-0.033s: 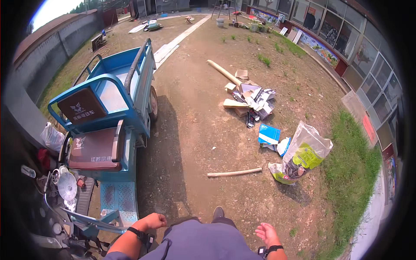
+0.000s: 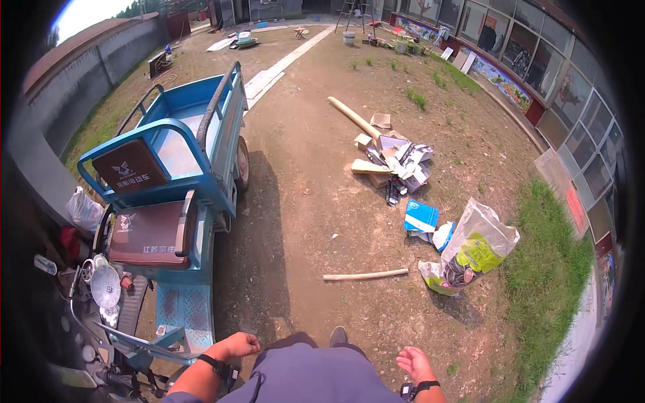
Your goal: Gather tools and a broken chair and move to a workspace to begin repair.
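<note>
Both hands are seen empty at the near edge: the left hand (image 2: 236,346) is loosely clenched just beside the blue cargo tricycle (image 2: 176,195), while the right hand (image 2: 414,363) hangs with fingers (image 2: 406,363) released over bare dirt. A wooden stick (image 2: 365,275) lies ahead on the ground, near a slumped plastic sack (image 2: 470,250). A trip could be caused by the stick, or a shin knocked on the tricycle's footplate (image 2: 185,314).

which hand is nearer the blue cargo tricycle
Left. The left hand hangs just beside the blue cargo tricycle, near its footboard; the right hand is farther off, across the person's body.
</note>
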`<state>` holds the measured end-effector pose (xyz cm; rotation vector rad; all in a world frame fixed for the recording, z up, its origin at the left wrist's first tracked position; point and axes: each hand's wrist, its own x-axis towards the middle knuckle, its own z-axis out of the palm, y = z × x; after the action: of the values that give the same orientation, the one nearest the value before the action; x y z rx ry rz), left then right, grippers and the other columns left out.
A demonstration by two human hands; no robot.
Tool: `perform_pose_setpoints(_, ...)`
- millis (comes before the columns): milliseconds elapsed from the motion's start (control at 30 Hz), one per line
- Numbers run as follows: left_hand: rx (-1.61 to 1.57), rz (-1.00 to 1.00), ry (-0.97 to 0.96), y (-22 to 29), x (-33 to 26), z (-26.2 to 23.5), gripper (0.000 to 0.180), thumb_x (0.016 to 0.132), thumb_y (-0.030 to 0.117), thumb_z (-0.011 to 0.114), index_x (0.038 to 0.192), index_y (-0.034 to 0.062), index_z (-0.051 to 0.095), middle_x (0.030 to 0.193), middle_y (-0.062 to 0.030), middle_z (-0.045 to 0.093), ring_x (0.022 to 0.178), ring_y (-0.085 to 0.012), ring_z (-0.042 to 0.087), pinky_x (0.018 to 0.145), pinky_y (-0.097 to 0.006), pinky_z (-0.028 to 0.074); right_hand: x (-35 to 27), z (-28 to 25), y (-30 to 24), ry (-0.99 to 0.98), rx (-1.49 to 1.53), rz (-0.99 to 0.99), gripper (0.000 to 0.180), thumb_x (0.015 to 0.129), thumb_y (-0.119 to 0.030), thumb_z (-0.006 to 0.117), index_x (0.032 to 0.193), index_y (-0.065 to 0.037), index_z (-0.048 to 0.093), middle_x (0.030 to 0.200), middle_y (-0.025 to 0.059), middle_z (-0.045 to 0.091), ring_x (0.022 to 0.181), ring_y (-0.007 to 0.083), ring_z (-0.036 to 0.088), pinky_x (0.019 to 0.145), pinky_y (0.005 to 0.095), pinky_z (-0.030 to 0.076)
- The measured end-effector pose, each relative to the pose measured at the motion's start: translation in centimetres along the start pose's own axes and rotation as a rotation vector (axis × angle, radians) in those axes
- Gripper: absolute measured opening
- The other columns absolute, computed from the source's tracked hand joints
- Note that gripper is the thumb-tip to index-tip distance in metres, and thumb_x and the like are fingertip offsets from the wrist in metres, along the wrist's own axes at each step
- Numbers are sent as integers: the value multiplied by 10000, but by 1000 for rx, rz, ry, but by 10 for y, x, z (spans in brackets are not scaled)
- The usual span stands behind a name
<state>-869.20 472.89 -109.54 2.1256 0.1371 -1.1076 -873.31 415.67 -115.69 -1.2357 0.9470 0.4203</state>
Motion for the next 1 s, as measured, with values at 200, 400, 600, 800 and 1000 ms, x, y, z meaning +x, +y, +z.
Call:
perform_pose_setpoints(200, -198, -89, 12, 48, 70, -72, 196, 839, 227, 642, 971, 98, 708, 905, -51, 699, 877, -149, 622, 799, -301, 481, 119, 98, -178, -146, -310, -200, 237, 943, -212, 565, 1120, -54, 566, 858, 101, 617, 698, 241, 625, 596, 347, 530)
perform_pose_setpoints(400, -300, -57, 44, 46, 200, -183, 209, 822, 236, 638, 969, 108, 712, 924, -53, 707, 905, -173, 635, 844, -319, 476, 176, 266, -352, -118, -428, -280, 347, 913, -215, 601, 1234, -92, 558, 801, 80, 647, 587, 178, 592, 541, 288, 488)
perform_pose_setpoints(600, -216, -58, 120, 124, 284, -383, 222, 823, 227, 620, 967, 75, 697, 899, -87, 697, 867, -191, 638, 796, -329, 487, 284, 378, -471, -160, -422, -211, 306, 919, -204, 589, 1196, -77, 557, 845, 95, 647, 642, 206, 618, 572, 316, 514)
perform_pose_setpoints(800, -177, 77, 198, 177, 399, -538, 242, 827, 246, 628, 974, 62, 682, 881, -77, 698, 835, -181, 633, 775, -334, 493, 428, 461, -556, -195, -402, -110, 268, 925, -193, 576, 1159, -63, 557, 890, 110, 648, 697, 234, 643, 602, 344, 540)
perform_pose_setpoints(1000, -264, -90, 169, 214, 488, -659, 218, 812, 258, 652, 917, 72, 692, 823, -18, 678, 789, -122, 606, 746, -292, 485, 584, 541, -664, -230, -374, -12, 231, 931, -181, 564, 1121, -49, 556, 935, 124, 648, 752, 262, 669, 632, 371, 567)
